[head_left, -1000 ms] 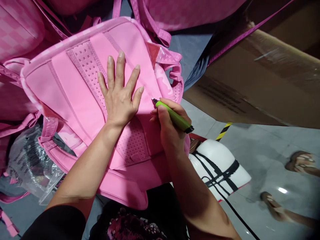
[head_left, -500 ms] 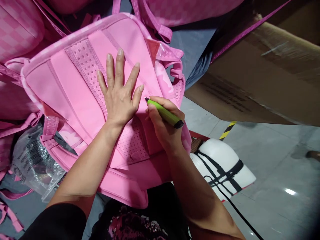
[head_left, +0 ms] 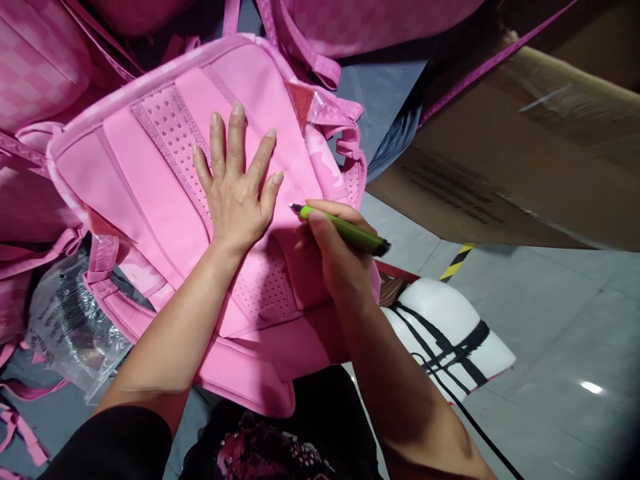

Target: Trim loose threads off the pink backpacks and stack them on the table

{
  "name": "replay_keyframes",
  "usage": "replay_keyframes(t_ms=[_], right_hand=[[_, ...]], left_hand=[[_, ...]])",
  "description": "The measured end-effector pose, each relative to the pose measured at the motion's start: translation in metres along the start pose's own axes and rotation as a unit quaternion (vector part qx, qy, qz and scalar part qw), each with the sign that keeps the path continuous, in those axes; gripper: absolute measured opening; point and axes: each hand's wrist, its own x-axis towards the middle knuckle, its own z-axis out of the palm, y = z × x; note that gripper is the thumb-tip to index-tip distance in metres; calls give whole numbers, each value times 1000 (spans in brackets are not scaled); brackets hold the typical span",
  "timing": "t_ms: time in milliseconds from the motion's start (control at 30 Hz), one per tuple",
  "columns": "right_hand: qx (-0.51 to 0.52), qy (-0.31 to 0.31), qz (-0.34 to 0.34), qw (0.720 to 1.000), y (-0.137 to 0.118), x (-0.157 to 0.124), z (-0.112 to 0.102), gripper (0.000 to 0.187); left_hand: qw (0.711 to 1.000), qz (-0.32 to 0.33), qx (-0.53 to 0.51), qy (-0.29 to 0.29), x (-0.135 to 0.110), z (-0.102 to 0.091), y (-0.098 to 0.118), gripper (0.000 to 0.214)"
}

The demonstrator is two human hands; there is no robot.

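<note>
Flat on the back of the pink backpack [head_left: 173, 223], the left hand [head_left: 239, 197] lies spread, fingers apart, gripping nothing. Just to its right, the right hand [head_left: 340, 263] is curled round a green marker [head_left: 345, 231], whose long axis slants, its writing end pointing left, near the left thumb but apart from it. Whether the nib touches the backpack is hard to tell.

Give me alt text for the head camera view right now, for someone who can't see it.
A right hand holds a green marker over a pink backpack, while the left hand lies on the backpack, fingers spread. More pink bags show at the top and left, with a plastic bag lower left and a cardboard box upper right.
</note>
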Motion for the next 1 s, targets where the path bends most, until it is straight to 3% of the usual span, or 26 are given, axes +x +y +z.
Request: replay_keyframes(t_ms=[133,367,567,733,1000], right_hand=[[45,54,11,997,2,-1,-1,28],[-24,-16,18,999,-9,3,3,28],[29,-32,45,998,-12,2,3,24],[140,29,30,989,-13,-8,-13,20],[178,25,29,983,-21,-19,-39,20]], left_hand=[[999,8,-36,9,1,1,-3,51],[998,12,-64,15,1,3,-4,50],[998,7,-58,17,1,2,-3,50],[999,17,-38,31,0,4,-7,51],[998,32,12,60,-1,5,-8,54]])
